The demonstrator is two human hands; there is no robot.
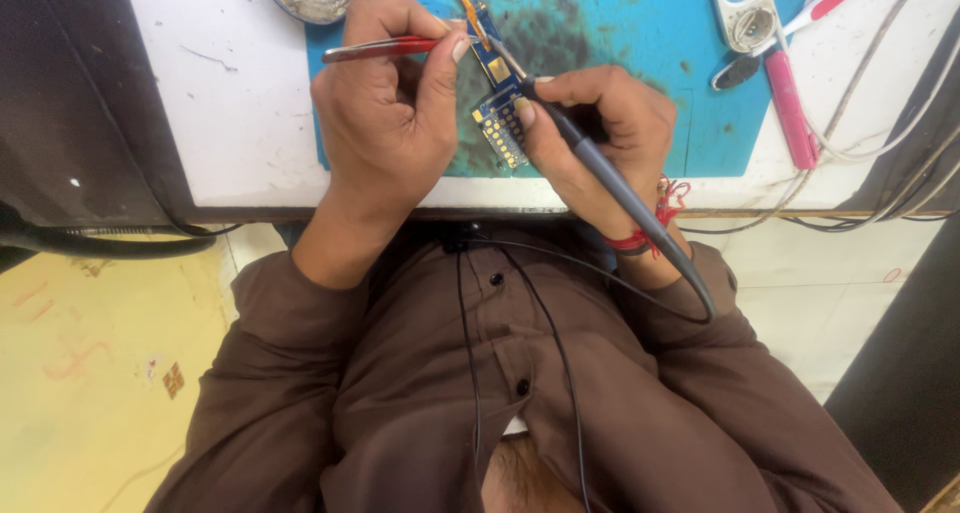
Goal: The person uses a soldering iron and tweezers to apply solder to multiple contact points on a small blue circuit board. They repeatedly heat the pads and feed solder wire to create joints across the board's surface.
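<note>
Right hand (pixel 600 133) with soldering iron (pixel 600 173) on circuit board (pixel 500 103)

One head-worn camera looks steeply down, close over the workbench (pixel 230 103).

Left hand (pixel 385 123) pinching red-handled tweezers (pixel 385 47), right hand (pixel 590 133) holding soldering iron (pixel 600 173), small blue circuit board (pixel 500 108) between, blue mat (pixel 640 33)

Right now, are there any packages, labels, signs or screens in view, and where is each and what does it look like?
No packages, labels, signs or screens are in view.
Closest thing: a small blue circuit board with gold pads, held over the blue mat between the left hand with red-handled tweezers and the right hand with a grey soldering iron.
</note>
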